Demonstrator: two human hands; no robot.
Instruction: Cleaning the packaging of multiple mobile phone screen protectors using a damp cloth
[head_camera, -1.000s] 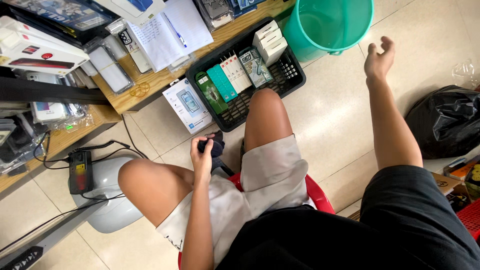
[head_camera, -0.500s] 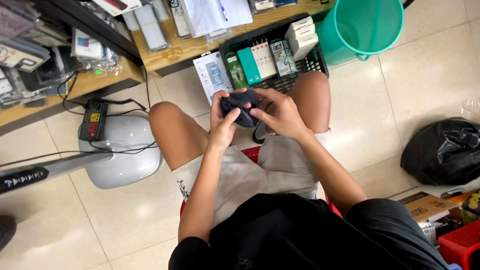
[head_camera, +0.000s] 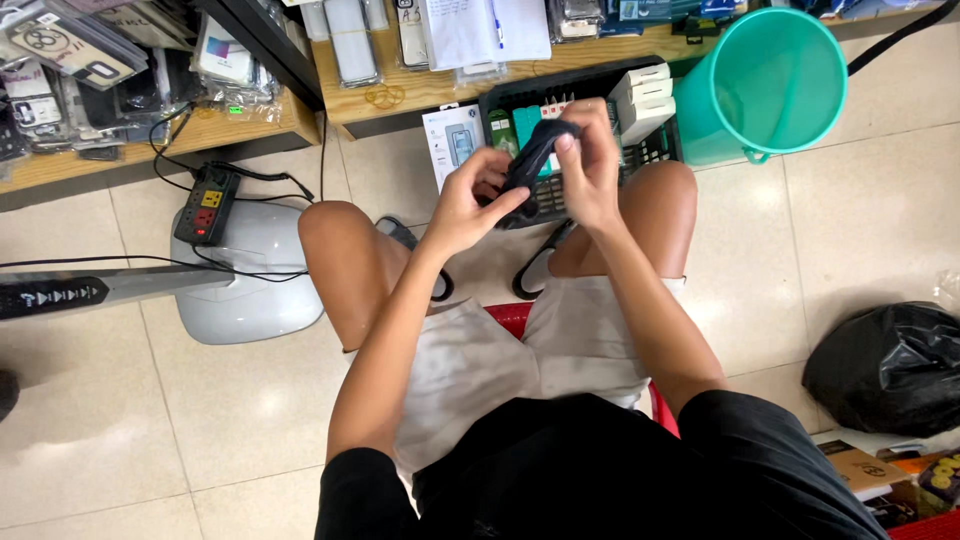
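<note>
Dark, soft phone case (head_camera: 530, 165) was held above the knees over the black basket (head_camera: 655, 150), long axis tilted upper-right, left hand (head_camera: 465, 205) clenched on its lower end, right hand (head_camera: 590, 160) pinching the upper.

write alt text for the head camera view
Seen from above, a seated person's left hand and right hand grip a small dark object over their knees. A black basket of boxed goods and a green bucket stand ahead on the tiled floor.
</note>
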